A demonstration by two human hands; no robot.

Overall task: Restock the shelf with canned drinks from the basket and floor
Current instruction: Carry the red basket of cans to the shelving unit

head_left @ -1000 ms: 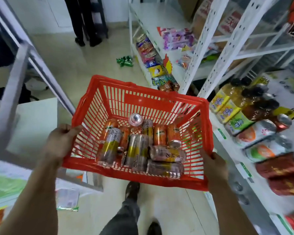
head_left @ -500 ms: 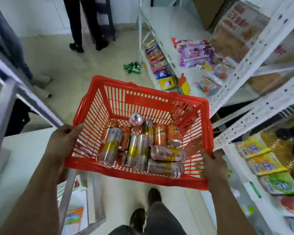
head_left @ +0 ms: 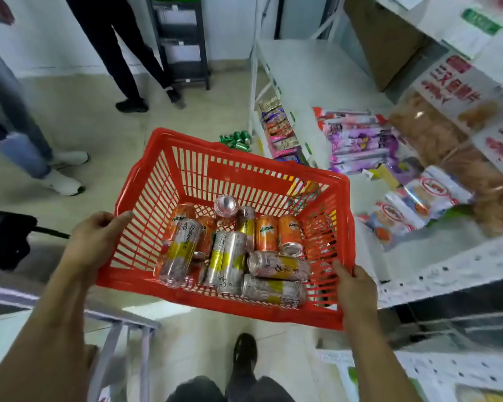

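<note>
I carry a red plastic basket (head_left: 186, 158) in front of me with both hands. My left hand (head_left: 95, 239) grips its left rim, thumb over the edge. My right hand (head_left: 353, 288) grips the near right corner. Inside lie several cans: tall silver-and-yellow cans (head_left: 230, 259) on their sides, orange cans (head_left: 266, 232) behind them, and one pink can (head_left: 226, 205) standing upright. A few green cans (head_left: 235, 139) lie on the floor beyond the basket, beside the foot of the white shelf (head_left: 308, 79) on the right.
The white shelf rack holds purple snack packs (head_left: 360, 140) and bagged snacks (head_left: 418, 198). Two other persons' legs stand at upper left: dark trousers (head_left: 119, 53) and jeans with white shoes (head_left: 64, 181). A black rack (head_left: 183, 39) stands against the wall. A grey metal frame (head_left: 122, 323) is at lower left.
I have walked forward with the basket; the drinks shelf on the right has dropped out of sight, and the snack shelf and green floor cans are nearer. Both hands keep their grip.
</note>
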